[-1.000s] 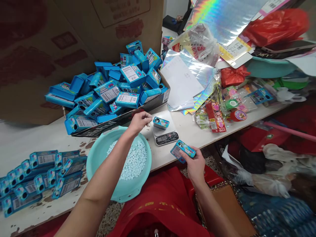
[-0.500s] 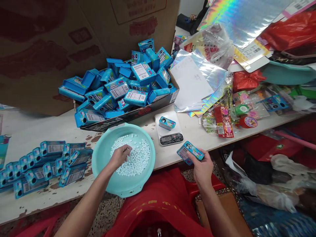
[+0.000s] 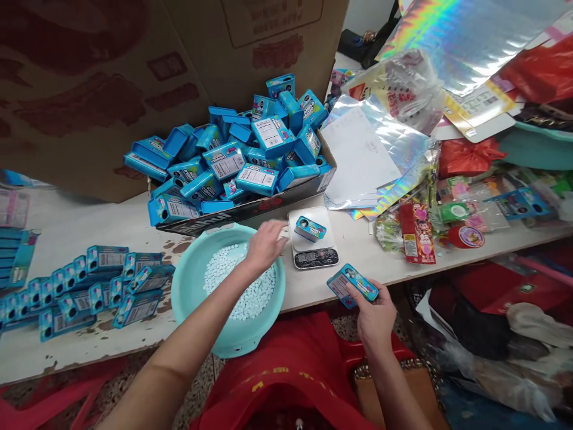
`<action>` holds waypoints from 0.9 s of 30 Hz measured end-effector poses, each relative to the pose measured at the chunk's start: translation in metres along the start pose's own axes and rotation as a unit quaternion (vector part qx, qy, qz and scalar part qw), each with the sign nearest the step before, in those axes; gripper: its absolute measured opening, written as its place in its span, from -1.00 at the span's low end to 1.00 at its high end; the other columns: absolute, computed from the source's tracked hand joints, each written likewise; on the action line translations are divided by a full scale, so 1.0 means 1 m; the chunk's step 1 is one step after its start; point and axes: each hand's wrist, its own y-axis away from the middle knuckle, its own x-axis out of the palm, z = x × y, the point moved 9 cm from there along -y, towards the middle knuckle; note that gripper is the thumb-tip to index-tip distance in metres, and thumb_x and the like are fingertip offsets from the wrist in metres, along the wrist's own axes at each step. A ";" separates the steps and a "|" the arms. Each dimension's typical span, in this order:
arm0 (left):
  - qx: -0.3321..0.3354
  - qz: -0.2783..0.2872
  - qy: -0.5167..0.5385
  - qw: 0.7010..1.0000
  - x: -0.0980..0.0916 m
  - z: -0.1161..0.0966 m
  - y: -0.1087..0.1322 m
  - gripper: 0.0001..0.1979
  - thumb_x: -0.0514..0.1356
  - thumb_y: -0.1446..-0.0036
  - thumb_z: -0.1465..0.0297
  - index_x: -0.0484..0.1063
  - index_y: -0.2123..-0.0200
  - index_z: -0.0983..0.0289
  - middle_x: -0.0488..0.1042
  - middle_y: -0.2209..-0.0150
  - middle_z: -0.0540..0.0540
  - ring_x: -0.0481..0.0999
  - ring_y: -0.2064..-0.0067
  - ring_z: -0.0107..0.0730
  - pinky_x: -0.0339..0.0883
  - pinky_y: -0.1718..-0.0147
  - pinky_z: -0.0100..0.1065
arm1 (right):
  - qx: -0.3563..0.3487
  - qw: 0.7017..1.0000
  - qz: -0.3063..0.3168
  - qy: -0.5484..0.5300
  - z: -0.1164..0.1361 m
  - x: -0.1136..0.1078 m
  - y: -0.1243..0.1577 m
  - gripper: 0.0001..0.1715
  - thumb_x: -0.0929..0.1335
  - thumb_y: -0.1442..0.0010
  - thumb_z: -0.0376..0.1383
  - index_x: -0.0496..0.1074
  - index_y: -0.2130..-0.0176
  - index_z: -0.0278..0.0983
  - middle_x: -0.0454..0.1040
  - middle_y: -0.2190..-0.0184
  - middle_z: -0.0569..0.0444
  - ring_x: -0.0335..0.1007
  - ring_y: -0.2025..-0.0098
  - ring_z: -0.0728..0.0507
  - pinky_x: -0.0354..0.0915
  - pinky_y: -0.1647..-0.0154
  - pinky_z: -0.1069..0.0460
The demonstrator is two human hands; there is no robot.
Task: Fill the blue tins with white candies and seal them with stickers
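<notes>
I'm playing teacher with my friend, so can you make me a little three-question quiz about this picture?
1. What is the right hand holding?
2. True or false: a red packet lies on the scale.
3. Fill the gap: the many small pale pieces lie in a round ____.

Key:
1. At least one blue container.
2. False; another blue container is on it.
3. Basin.

Smooth plastic basin (image 3: 184,286), glossy candy boxes (image 3: 271,134), matt cardboard carton (image 3: 107,113), mirror-shiny holographic sheet (image 3: 465,48), white surface (image 3: 308,289) with worn, flaking patches.
</notes>
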 end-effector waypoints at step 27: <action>-0.133 -0.147 0.385 0.901 -0.040 0.038 0.115 -0.58 0.30 0.00 0.24 0.42 0.04 0.16 0.43 0.10 0.09 0.36 0.02 -0.22 0.21 -0.02 -0.22 | -0.410 0.801 0.394 0.184 0.076 0.169 0.082 -0.36 0.41 -0.05 -0.01 0.28 -0.04 -0.24 0.42 0.09 -0.09 0.38 0.04 -0.25 0.34 0.05 -0.15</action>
